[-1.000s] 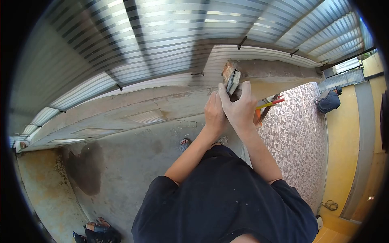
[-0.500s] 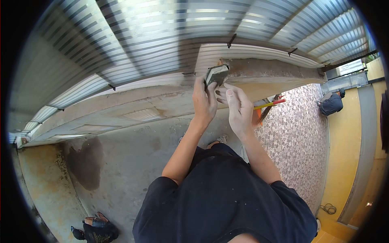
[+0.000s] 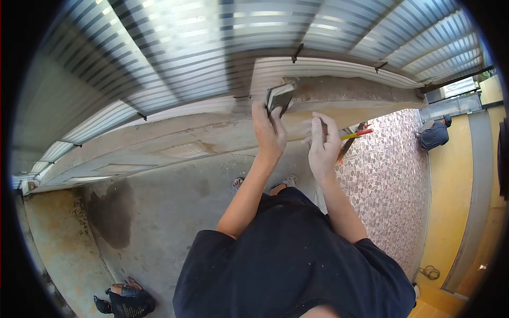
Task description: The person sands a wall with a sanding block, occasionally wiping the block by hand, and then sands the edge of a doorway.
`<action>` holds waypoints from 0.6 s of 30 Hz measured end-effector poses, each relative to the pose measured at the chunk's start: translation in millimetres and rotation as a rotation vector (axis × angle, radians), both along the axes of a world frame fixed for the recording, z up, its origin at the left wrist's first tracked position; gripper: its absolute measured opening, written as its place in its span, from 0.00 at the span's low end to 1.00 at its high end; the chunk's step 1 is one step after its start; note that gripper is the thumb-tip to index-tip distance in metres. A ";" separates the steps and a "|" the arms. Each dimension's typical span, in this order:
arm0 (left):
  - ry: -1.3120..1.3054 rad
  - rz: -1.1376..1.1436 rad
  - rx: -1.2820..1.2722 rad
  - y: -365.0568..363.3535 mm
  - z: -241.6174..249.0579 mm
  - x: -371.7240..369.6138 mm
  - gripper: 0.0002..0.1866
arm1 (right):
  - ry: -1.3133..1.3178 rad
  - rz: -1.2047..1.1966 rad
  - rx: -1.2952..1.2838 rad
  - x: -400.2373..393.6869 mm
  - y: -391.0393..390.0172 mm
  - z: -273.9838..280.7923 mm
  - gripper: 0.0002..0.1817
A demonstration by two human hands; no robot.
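My left hand (image 3: 270,127) is raised in front of the concrete ledge, its fingers closed round a dark flat block (image 3: 281,97) with a pale upper edge. What the block is made of cannot be told. To the right of it and a little lower, my right hand (image 3: 323,140) is held up apart from the block, dusty, its fingers partly spread and slightly blurred, with nothing visible in it. Behind this hand a tool with a yellow and red handle (image 3: 358,134) sticks out to the right.
The concrete ledge (image 3: 360,91) runs beneath corrugated roofing (image 3: 201,32). One person (image 3: 433,134) crouches by the yellow wall (image 3: 450,185) at right, another (image 3: 130,302) sits at lower left. A coiled cable (image 3: 430,272) lies at lower right. Patterned tiling (image 3: 392,191) covers the right-hand floor.
My right hand has moved away from the block, to the right and slightly down. My left hand still holds the block, which has shifted slightly left.
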State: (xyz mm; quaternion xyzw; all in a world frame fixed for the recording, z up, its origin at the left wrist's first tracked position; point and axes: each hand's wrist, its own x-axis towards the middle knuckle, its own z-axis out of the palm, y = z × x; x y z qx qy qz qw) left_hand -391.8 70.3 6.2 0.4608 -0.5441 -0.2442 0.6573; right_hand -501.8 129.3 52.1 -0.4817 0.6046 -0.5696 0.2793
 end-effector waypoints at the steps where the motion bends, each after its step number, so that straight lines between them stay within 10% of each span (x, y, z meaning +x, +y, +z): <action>1: 0.003 0.006 -0.007 0.7 -6.9 -1.1 0.11 | 0.003 0.006 -0.007 -0.5 -1.2 -0.9 0.13; 18: -0.045 0.042 -0.068 -12.8 3.8 3.2 0.05 | -0.002 0.053 0.062 3.0 -3.2 -8.8 0.12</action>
